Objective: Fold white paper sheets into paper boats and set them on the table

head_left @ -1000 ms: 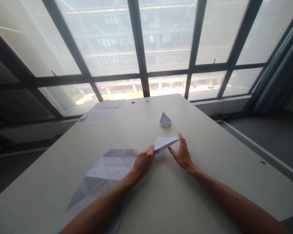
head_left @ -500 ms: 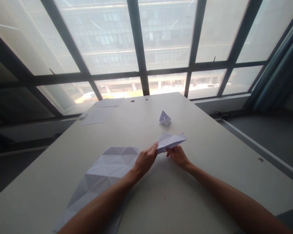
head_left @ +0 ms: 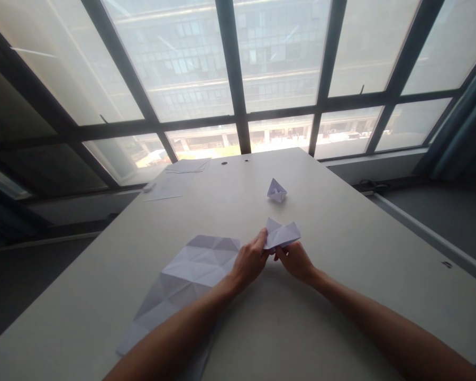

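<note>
A piece of folded white paper is held just above the table between both hands. My left hand grips its left side, thumb on top. Under its near edge, my right hand has its fingers curled in and pinching the paper; the fingertips are partly hidden. Beyond the hands stands a small folded paper piece with a pointed top. A large creased sheet lies left of my left hand, partly covered by my left forearm.
Several flat white sheets lie at the far left of the white table. A small pale object is beside them. Windows rise behind the table, and a blue curtain hangs at the right.
The held paper has changed shape: its flaps now stand up with a dip between them. My hands have come slightly closer together. The whole view has shifted a little.
</note>
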A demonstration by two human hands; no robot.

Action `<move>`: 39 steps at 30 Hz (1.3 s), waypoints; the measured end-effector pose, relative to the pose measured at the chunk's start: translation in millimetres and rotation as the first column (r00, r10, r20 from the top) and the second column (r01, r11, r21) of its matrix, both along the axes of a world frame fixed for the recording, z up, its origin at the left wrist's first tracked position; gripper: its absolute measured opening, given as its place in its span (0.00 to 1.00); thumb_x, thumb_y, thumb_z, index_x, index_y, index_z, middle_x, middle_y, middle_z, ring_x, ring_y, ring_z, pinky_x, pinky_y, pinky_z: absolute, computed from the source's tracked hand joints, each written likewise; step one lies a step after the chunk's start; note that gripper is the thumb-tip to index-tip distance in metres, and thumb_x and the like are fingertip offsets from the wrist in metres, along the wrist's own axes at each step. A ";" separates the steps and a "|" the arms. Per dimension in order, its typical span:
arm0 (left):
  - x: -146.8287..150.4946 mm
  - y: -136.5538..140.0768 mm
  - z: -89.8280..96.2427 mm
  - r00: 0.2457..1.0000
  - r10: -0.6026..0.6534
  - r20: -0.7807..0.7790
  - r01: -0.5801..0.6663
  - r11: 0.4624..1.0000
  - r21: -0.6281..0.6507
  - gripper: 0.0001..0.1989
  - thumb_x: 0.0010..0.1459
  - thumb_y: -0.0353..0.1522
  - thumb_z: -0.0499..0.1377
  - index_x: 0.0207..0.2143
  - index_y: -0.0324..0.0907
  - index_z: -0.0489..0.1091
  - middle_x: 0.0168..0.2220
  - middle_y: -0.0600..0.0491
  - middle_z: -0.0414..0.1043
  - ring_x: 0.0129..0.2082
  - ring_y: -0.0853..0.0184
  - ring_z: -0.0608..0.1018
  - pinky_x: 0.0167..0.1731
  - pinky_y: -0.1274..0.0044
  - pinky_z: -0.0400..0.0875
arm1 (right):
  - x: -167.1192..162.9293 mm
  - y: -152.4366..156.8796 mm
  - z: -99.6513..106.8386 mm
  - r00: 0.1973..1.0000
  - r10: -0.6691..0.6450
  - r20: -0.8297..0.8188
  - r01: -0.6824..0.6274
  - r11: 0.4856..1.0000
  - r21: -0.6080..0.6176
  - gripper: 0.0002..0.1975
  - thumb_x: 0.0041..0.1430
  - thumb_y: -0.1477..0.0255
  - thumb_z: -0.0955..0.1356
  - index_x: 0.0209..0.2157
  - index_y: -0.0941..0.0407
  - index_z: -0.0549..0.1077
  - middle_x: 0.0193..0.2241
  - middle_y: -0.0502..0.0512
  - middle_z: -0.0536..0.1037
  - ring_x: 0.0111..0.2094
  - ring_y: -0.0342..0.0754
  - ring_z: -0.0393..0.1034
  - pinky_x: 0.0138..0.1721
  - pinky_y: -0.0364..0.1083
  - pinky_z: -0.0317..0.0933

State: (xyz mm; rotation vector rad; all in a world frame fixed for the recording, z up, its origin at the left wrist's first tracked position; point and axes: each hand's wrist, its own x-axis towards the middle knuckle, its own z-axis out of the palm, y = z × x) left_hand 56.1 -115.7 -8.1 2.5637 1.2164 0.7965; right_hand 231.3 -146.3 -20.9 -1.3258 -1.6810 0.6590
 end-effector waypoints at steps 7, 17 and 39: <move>-3.2 -1.6 3.2 0.993 0.051 -0.107 -0.045 0.998 0.050 0.24 0.67 0.34 0.50 0.64 0.38 0.55 0.57 0.39 0.68 0.52 0.54 0.76 0.47 0.67 0.74 | -5.0 -10.4 7.3 0.998 0.013 0.055 -0.013 1.000 -0.001 0.20 0.64 0.65 0.62 0.25 0.58 0.79 0.24 0.58 0.81 0.25 0.49 0.76 0.29 0.44 0.66; -5.7 0.0 8.5 0.958 0.028 0.284 -0.006 0.997 -0.078 0.25 0.69 0.41 0.42 0.61 0.40 0.63 0.55 0.44 0.71 0.53 0.56 0.74 0.50 0.68 0.70 | 11.5 0.4 7.9 0.992 -0.126 0.018 0.126 0.992 0.011 0.19 0.63 0.63 0.61 0.27 0.57 0.78 0.20 0.53 0.78 0.23 0.48 0.74 0.27 0.42 0.62; -4.5 12.3 -3.3 0.691 0.104 0.715 0.298 0.861 -0.412 0.34 0.59 0.45 0.60 0.64 0.40 0.58 0.51 0.43 0.70 0.43 0.60 0.77 0.41 0.69 0.76 | 23.7 8.7 5.7 0.941 0.053 -0.336 -0.014 0.993 0.119 0.23 0.66 0.59 0.62 0.54 0.58 0.71 0.19 0.49 0.75 0.21 0.45 0.71 0.23 0.42 0.63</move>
